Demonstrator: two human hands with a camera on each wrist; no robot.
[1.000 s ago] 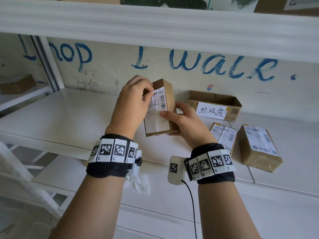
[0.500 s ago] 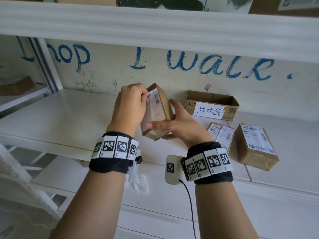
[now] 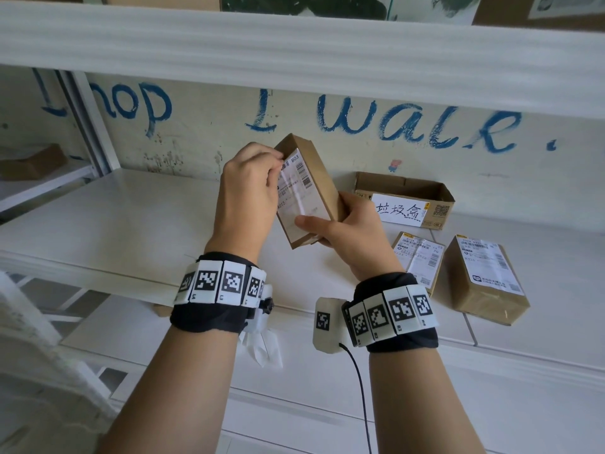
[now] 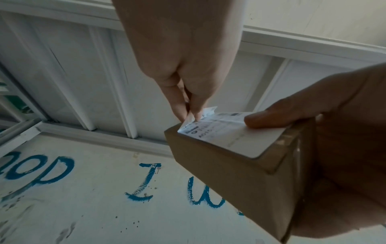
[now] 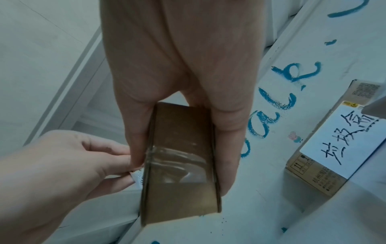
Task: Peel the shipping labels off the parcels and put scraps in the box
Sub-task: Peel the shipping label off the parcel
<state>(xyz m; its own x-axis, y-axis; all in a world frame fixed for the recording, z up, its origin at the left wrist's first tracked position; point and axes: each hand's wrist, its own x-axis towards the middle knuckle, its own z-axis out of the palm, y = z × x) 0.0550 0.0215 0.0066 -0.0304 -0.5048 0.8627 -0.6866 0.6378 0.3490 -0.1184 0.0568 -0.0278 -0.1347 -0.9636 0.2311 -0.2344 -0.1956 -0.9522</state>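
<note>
I hold a small brown parcel upright above the white shelf. My right hand grips its lower end, thumb pressed on the white shipping label. My left hand pinches the label's upper left corner. In the left wrist view that corner of the label is lifted off the parcel between my left hand's thumb and finger. The right wrist view shows the parcel's taped end in my right hand. The open cardboard scrap box stands behind on the right.
Two more labelled parcels lie on the shelf to the right, a flat one and a bigger one. A painted wall closes the back, and an upper shelf edge hangs overhead. Another box sits far left.
The parcel, turned nearly edge-on half a second ago, is tilted back with its label facing me. My left fingers now hold the label's upper left corner lifted.
</note>
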